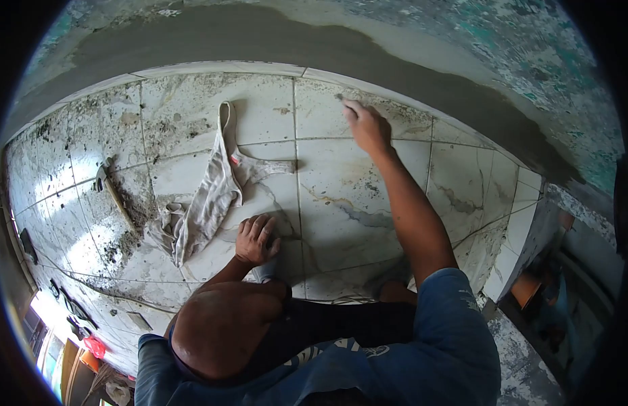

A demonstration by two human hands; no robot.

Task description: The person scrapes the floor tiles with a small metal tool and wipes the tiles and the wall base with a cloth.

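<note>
My right hand (366, 127) reaches forward over the marble-patterned floor tiles (347, 172), close to the foot of the wall. Its fingers are curled together, the index finger pointing ahead beside a small dark speck; anything held in them is hidden. Near my bent knee, my left hand (257, 239) is back-up with fingers loosely bent and a little apart, a ring on one of them. Nothing shows in it. Just left of it lies a crumpled, dirty whitish sleeveless shirt (212, 193) with its straps spread out.
A hammer (115, 195) with a wooden handle lies among dirt at the left. White skirting tiles (219, 68) run beneath a wall with wet grey plaster (260, 37). A thin cable (124, 296) crosses the floor. At lower left are dark tools (74, 308) and a red bag (94, 346).
</note>
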